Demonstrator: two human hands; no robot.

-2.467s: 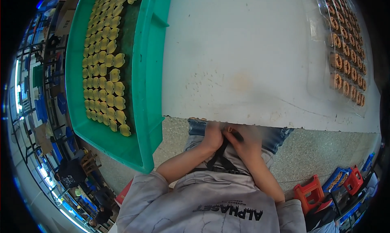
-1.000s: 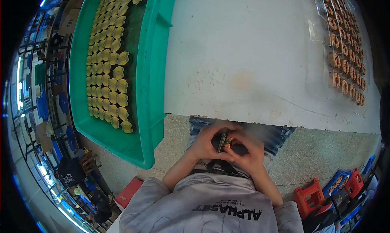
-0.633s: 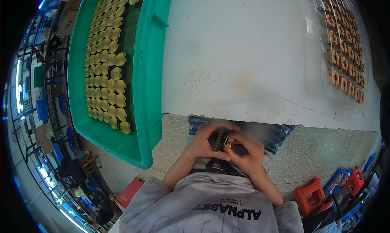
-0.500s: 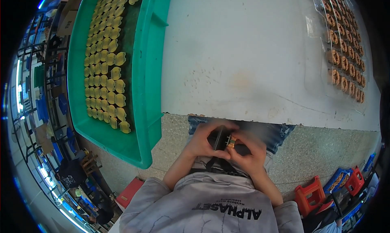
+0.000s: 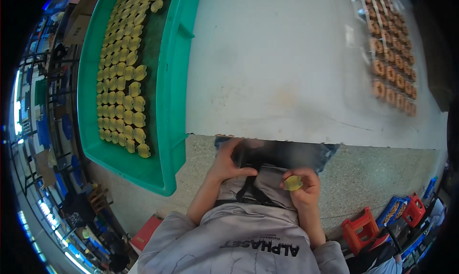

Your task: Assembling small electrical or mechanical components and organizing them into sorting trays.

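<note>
My left hand (image 5: 229,160) rests on my lap just below the white table's near edge (image 5: 267,128), its fingers curled on a dark blurred object (image 5: 241,155). My right hand (image 5: 302,187) sits lower and to the right, pinching a small round yellow part (image 5: 293,182) between its fingers. A green tray (image 5: 168,97) to my left holds several rows of the same yellow parts (image 5: 125,87). At the far right of the table lie rows of brown ring-shaped parts (image 5: 391,54) on clear plastic.
A speckled floor (image 5: 377,178) shows under the table. Red stools (image 5: 363,226) and a blue crate stand at the lower right. Racks and shelving line the far left edge. The green tray overhangs the table's left side.
My hands were joined together on a dark piece in my lap. They have since separated: the right hand has dropped to the right holding a yellow part, the left stays near the table edge.
</note>
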